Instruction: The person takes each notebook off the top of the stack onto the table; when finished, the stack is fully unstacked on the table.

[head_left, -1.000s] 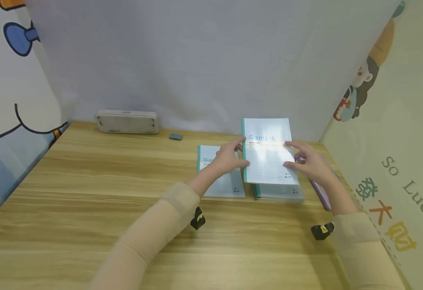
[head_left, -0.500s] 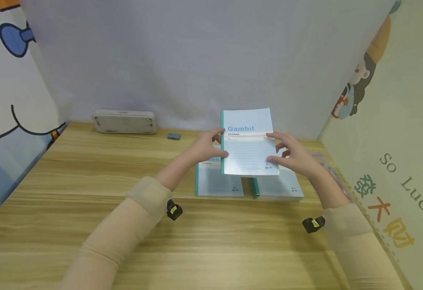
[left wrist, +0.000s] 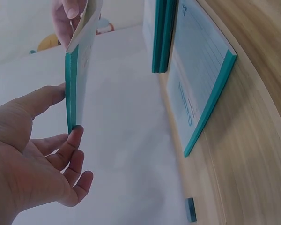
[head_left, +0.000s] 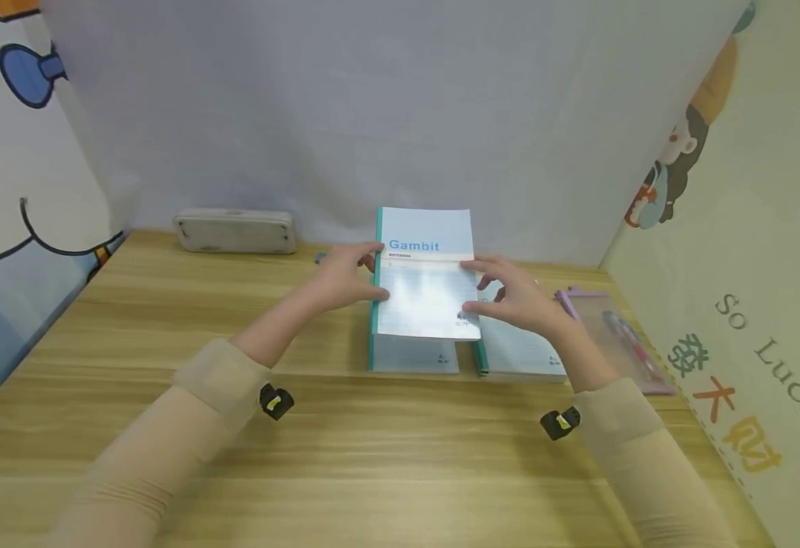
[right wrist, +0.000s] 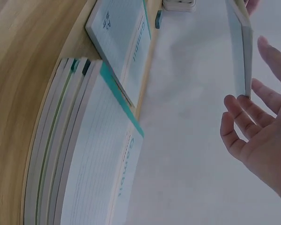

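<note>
Between both hands a light blue notebook (head_left: 427, 236) with a green spine is held in the air, its printed cover facing up. My left hand (head_left: 345, 278) pinches its spine edge, thumb on the cover and fingers beneath. On the opposite edge my right hand (head_left: 512, 293) pinches it the same way. Below it a matching notebook (head_left: 413, 356) lies on the table, partly covered in the head view; the left wrist view shows a gap between the two. To its right stands a stack of similar notebooks (right wrist: 100, 145), several thick, partly behind my right hand in the head view.
A purple-edged zip pouch (head_left: 619, 335) with pens inside lies at the table's right side. At the back left stands a pale oblong case (head_left: 235, 231) against the white backdrop (head_left: 345, 114). A small grey-blue block (left wrist: 190, 209) sits near the back edge of the wooden table (head_left: 400, 457).
Both hands have carried the notebook leftward, from over the stack to over the single notebook on the table. The stack and the zip pouch now show more fully.
</note>
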`<state>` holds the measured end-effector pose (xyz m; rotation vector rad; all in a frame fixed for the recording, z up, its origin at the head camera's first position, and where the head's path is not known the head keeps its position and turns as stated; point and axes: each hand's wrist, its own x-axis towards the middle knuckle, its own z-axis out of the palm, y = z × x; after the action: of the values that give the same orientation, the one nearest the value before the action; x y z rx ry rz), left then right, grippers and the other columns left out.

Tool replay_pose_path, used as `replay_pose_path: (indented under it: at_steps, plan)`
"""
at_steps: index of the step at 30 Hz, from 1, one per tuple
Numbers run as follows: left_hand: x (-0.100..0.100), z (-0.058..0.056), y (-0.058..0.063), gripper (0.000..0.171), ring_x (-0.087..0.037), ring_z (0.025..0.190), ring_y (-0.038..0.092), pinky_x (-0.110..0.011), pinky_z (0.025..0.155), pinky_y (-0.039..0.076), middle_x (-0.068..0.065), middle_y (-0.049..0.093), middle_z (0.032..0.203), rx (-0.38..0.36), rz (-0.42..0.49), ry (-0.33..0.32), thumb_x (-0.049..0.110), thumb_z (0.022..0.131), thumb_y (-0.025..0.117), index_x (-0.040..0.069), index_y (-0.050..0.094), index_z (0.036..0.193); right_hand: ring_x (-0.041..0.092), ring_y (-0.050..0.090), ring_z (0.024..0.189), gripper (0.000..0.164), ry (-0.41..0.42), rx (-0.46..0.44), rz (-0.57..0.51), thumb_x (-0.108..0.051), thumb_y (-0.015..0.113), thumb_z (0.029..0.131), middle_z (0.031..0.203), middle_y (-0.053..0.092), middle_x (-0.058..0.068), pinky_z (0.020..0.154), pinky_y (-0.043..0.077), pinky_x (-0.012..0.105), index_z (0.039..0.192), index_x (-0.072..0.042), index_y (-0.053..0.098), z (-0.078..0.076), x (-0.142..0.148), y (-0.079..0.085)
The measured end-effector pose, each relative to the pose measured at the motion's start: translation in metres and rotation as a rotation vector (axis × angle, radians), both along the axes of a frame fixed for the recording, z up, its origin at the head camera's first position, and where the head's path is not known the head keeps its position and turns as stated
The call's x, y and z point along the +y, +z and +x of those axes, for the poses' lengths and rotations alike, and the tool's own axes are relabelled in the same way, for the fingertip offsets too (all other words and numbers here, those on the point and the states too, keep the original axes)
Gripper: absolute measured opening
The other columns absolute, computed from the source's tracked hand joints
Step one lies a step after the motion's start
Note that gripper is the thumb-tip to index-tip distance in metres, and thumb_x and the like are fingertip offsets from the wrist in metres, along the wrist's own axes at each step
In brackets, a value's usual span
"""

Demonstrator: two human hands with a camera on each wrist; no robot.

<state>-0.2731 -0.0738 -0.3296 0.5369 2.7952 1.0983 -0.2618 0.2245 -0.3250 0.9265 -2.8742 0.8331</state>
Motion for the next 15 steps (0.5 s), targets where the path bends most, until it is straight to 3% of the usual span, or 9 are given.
replay_pose_path:
  at_steps: [8, 15]
  plan:
    - [-0.034, 0.012, -0.003, 0.08, -0.031, 0.121, 0.039, -0.048, 0.1, 0.037, -0.009, 0.056, 0.109, 0.009, 0.03, 0.05, 0.022, 0.077, 0.078, 0.006, 0.038, 0.144, 0.025, 0.051, 0.113, 0.07, 0.04, -0.059, -0.012, -0.036, 0.073, 0.082, 0.15, 0.033, 0.009, 0.083, 0.049, 0.043, 0.143, -0.018, 0.043, -0.006, -0.03, -0.003]
    - [-0.061, 0.017, -0.018, 0.08, -0.033, 0.118, 0.041, -0.049, 0.1, 0.035, -0.011, 0.058, 0.11, 0.017, -0.016, 0.075, 0.025, 0.077, 0.078, 0.004, 0.038, 0.143, 0.029, 0.031, 0.135, 0.075, 0.056, -0.094, -0.001, -0.037, 0.076, 0.079, 0.152, 0.03, 0.009, 0.095, 0.045, 0.049, 0.144, -0.018, 0.042, -0.011, -0.059, -0.017]
